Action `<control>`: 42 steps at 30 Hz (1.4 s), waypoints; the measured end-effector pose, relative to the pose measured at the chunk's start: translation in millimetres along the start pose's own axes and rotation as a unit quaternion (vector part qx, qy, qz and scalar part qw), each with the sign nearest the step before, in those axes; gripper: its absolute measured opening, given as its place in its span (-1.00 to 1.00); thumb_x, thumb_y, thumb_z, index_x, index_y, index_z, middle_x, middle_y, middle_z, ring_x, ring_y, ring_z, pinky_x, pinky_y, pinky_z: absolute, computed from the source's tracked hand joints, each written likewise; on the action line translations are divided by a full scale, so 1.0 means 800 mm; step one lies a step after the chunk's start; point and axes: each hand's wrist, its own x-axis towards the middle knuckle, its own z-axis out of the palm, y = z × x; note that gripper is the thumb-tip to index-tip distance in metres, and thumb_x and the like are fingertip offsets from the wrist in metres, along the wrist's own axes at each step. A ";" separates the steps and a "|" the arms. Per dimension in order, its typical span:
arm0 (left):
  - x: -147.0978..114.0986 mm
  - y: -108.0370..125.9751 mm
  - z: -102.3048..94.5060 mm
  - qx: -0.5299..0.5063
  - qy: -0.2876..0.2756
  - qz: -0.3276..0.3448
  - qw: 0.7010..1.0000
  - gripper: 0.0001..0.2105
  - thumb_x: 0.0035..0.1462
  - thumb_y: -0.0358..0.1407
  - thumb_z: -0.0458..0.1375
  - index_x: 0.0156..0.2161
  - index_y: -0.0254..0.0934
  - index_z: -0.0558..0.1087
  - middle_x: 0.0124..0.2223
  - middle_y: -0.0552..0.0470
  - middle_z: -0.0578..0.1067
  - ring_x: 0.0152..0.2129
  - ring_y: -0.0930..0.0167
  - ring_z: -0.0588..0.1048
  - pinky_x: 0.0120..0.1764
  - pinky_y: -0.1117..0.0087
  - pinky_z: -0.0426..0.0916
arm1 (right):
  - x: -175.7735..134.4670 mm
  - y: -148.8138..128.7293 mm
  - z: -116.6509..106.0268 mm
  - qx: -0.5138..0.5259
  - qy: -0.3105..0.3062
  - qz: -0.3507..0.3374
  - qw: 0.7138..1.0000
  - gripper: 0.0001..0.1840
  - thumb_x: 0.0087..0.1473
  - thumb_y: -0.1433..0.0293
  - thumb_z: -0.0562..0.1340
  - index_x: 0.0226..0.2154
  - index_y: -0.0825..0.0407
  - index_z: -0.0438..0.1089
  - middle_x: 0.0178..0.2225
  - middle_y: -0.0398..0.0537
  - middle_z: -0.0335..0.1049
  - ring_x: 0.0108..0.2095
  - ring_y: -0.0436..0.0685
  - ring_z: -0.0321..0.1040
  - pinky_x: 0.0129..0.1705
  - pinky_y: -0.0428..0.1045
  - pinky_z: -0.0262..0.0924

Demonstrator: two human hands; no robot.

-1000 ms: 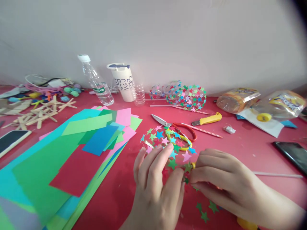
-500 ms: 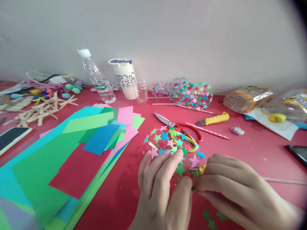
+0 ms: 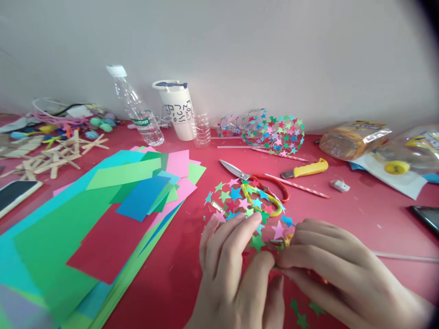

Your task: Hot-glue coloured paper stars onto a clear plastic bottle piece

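Observation:
My left hand (image 3: 236, 278) and my right hand (image 3: 336, 269) meet fingertip to fingertip, low and right of centre. The left index finger and thumb are pinched, while its other fingers reach over paper stars (image 3: 244, 204) in pink, green, blue and red. The right fingers are bent together; whatever lies between the fingertips is hidden. Beside the right fingers shows a small thing with a metal tip and a yellow part (image 3: 279, 241), too covered to name. Just beyond the stars lie open scissors (image 3: 240, 172) with red and yellow handles.
Coloured paper sheets (image 3: 51, 237) cover the left. Behind stand a water bottle (image 3: 137, 109) and a white tumbler (image 3: 178, 109); a star-covered clear bottle (image 3: 274, 131) lies by the wall. A yellow utility knife (image 3: 307, 169) lies right. Craft sticks (image 3: 58, 157) lie far left.
My left thumb has shifted down and now shows more below the index finger. The right hand stays nearly in place, fingertips still against the left's. The view has shifted slightly.

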 end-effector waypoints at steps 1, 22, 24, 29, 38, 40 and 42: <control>0.000 0.000 -0.001 -0.004 -0.003 -0.004 1.000 -0.91 0.03 -0.43 0.15 -0.31 -0.25 0.43 0.08 -0.11 0.36 0.06 0.24 0.32 0.16 0.07 0.15 | 0.000 0.000 0.000 0.002 0.001 0.002 1.000 -0.85 0.20 0.54 0.12 -0.18 0.03 0.31 -0.40 -0.10 0.42 -0.41 0.03 0.30 -0.33 -0.06 0.20; 0.006 0.007 -0.017 -0.047 -0.069 -0.071 0.994 -0.79 0.01 -0.56 0.08 -0.28 -0.22 0.36 0.25 -0.12 0.17 0.17 0.13 0.18 0.19 -0.19 -0.08 | 0.000 -0.006 0.000 -0.025 0.031 0.014 0.999 -0.83 0.18 0.54 0.15 -0.15 0.04 0.30 -0.37 -0.12 0.40 -0.40 0.00 0.27 -0.30 -0.07 0.19; 0.007 0.007 -0.018 -0.052 -0.071 -0.079 0.993 -0.79 0.02 -0.56 0.08 -0.29 -0.21 0.36 0.26 -0.11 0.16 0.17 0.11 0.17 0.17 -0.22 -0.05 | -0.003 -0.005 -0.003 -0.019 0.038 0.022 0.999 -0.76 0.17 0.56 0.16 -0.10 0.04 0.29 -0.35 -0.13 0.39 -0.38 -0.01 0.27 -0.28 -0.08 0.18; 0.009 0.008 -0.020 -0.048 -0.075 -0.098 0.991 -0.82 0.06 -0.55 0.08 -0.33 -0.20 0.36 0.27 -0.07 0.16 0.19 0.09 0.14 0.15 -0.23 0.03 | -0.002 0.000 -0.008 -0.024 0.059 0.039 0.997 -0.81 0.18 0.54 0.16 -0.14 0.02 0.31 -0.40 -0.16 0.35 -0.38 -0.02 0.28 -0.29 -0.11 0.19; 0.009 0.007 -0.023 -0.040 -0.077 -0.108 0.990 -0.83 0.09 -0.53 0.07 -0.33 -0.19 0.37 0.29 -0.05 0.13 0.22 0.12 0.11 0.16 -0.19 0.04 | 0.000 0.014 -0.018 -0.048 0.141 0.118 0.982 -0.84 0.16 0.51 0.17 -0.20 -0.05 0.32 -0.49 -0.27 0.32 -0.52 -0.11 0.27 -0.46 -0.21 0.15; 0.009 0.006 -0.023 -0.038 -0.075 -0.111 0.990 -0.84 0.11 -0.52 0.08 -0.34 -0.19 0.37 0.28 -0.05 0.14 0.21 0.13 0.13 0.17 -0.19 0.03 | 0.001 0.015 -0.019 -0.046 0.147 0.125 0.980 -0.83 0.16 0.52 0.17 -0.20 -0.05 0.32 -0.49 -0.28 0.32 -0.52 -0.12 0.28 -0.47 -0.23 0.15; 0.009 0.006 -0.023 -0.038 -0.072 -0.112 0.990 -0.85 0.12 -0.51 0.08 -0.34 -0.19 0.38 0.28 -0.04 0.15 0.21 0.13 0.14 0.17 -0.20 0.03 | 0.001 0.016 -0.019 -0.042 0.147 0.129 0.980 -0.82 0.16 0.52 0.17 -0.20 -0.05 0.33 -0.48 -0.27 0.32 -0.51 -0.12 0.28 -0.47 -0.23 0.15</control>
